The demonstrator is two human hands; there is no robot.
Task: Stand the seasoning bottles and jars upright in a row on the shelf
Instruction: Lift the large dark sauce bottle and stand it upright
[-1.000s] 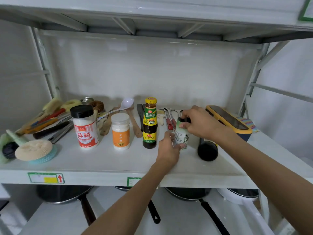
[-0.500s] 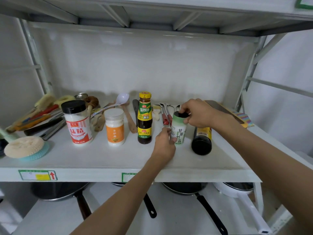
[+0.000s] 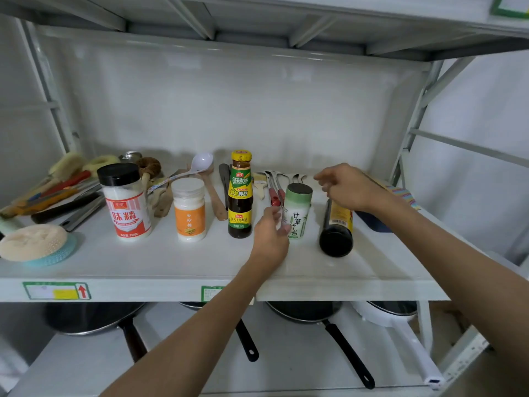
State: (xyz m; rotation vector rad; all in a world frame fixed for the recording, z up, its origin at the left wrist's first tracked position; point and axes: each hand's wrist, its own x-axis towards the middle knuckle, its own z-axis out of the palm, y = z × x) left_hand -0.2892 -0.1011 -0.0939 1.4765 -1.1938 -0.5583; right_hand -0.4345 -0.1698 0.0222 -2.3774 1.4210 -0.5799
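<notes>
On the middle shelf (image 3: 171,262), head view, the only one given: four containers upright in a row running from nine o'clock toward three, namely the black-capped MSG jar (image 3: 126,202), the orange-labelled sugar jar (image 3: 189,210), the yellow-capped oyster sauce bottle (image 3: 240,196) and the green-capped bamboo salt shaker (image 3: 297,213). Left hand (image 3: 270,239) half-curled at the shaker's nine o'clock side, fingertips (image 3: 282,226) at or just off the label, blurred, so contact impossible to confirm; holding nothing firmly. Right hand (image 3: 347,187) loosely spread, fingers apart, empty, poised above the neck end of the dark sauce bottle (image 3: 337,227), which lies on its side at the shaker's three o'clock, base toward six, neck toward twelve. Judged step: shaker apparently set down, lying bottle next. To do it well: let the left hand clear the shaker without nudging it; wrap the right hand round the upper body of the lying bottle rather than the cap; pivot on the base edge, neck rising from twelve; seat it flat at three o'clock of the shaker, level with the row's front line, label forward, a small gap kept. Glass likely heavy and smooth, so a full grip, no pinch. Utensils (image 3: 274,184) at twelve o'clock best avoided.
</notes>
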